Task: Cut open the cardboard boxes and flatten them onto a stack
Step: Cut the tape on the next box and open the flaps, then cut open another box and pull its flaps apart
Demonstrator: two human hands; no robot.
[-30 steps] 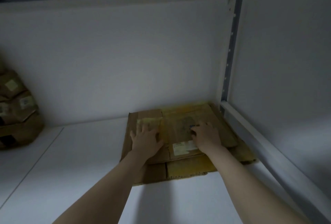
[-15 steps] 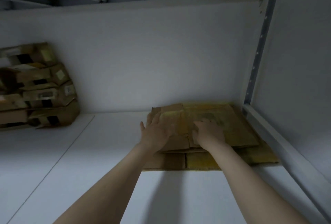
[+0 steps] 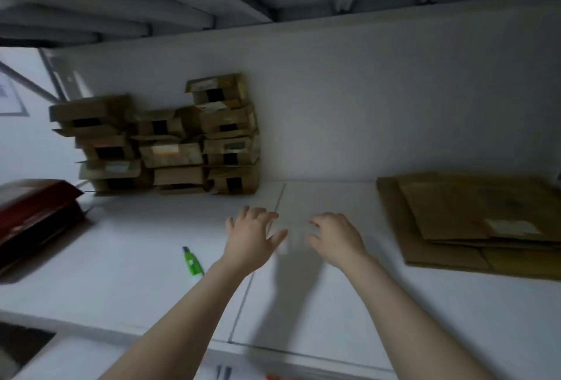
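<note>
Hovering empty, loosely splayed: my left hand (image 3: pixel 252 238), my right hand (image 3: pixel 337 238). At right, flat brown cardboard stack (image 3: pixel 449 212), layered, pale label; brown cardboard boxes (image 3: pixel 182 155) piled rear-left.

Running dim and cool grey throughout, brightening only toward the pale far-left edge. Throwing a soft, broad shadow onto the white surface (image 3: pixel 121 276) between the forearms (image 3: pixel 188 303), stretching back toward the viewer. Smearing with motion blur everywhere, softening the fingers (image 3: pixel 264 215), the piled boxes (image 3: pixel 170 148) and the label (image 3: pixel 510 226) on the flattened stack (image 3: pixel 440 218). Bending and tilting straight lines near the edges, wide-angle style.
</note>
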